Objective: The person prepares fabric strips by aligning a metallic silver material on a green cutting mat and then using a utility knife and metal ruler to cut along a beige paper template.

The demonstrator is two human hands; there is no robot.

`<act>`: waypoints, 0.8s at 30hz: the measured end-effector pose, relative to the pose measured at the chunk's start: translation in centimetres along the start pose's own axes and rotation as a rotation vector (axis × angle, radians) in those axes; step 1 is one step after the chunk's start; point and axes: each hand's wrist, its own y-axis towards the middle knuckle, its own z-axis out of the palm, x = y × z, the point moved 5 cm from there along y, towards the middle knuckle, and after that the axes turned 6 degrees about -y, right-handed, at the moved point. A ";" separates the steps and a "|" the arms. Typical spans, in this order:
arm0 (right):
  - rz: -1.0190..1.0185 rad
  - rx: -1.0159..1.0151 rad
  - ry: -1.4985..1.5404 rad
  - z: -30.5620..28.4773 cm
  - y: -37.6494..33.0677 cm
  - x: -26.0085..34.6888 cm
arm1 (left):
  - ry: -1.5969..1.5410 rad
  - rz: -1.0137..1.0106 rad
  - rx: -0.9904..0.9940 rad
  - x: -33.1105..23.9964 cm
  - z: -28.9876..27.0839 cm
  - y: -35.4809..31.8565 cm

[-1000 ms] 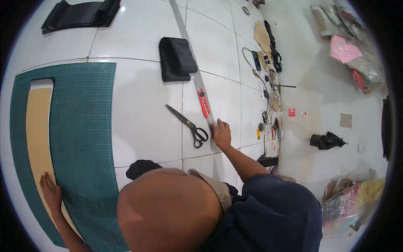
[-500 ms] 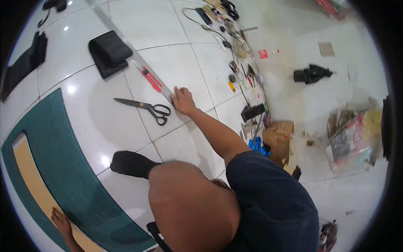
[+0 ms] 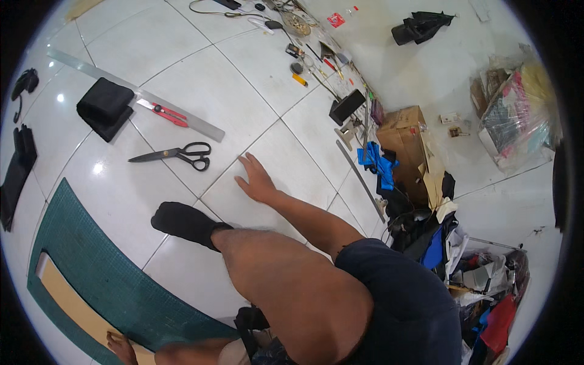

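My left hand [image 3: 122,348] rests, fingers slightly bent, on a long tan strip of board or sheet [image 3: 78,304] lying on a green cutting mat [image 3: 115,271]. My right hand [image 3: 257,179] is open over the white tiles with nothing in it, thumb apart from the fingers. Up and left of it lie black-handled scissors [image 3: 176,155], blades pointing left. Beyond them is a metal straightedge [image 3: 204,126], with a red utility knife [image 3: 163,113] on or against it. A folded black piece, like fabric or leather, [image 3: 104,108] lies across the straightedge.
My bent leg with a black sock [image 3: 185,224] lies between the hands. Along the right wall are a cardboard box [image 3: 401,131], a black block-like object [image 3: 347,107], small tools and heaped scraps [image 3: 493,316]. Another black piece [image 3: 18,173] lies far left.
My right hand has come off the near end of the straightedge and drawn back toward me. The view has shifted. My left hand stays on the tan strip.
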 end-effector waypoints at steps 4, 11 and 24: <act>-0.064 0.073 -0.104 -0.5 -3.3 -1.2 | 0.014 -0.020 -0.111 3.3 0.1 1.8; 0.185 0.128 -0.030 -4.8 -10.7 -8.4 | -0.054 -0.033 -0.084 1.5 2.1 2.1; 0.753 0.146 -0.515 -18.6 -17.1 -38.7 | 0.095 -0.128 -0.025 -1.4 2.9 0.9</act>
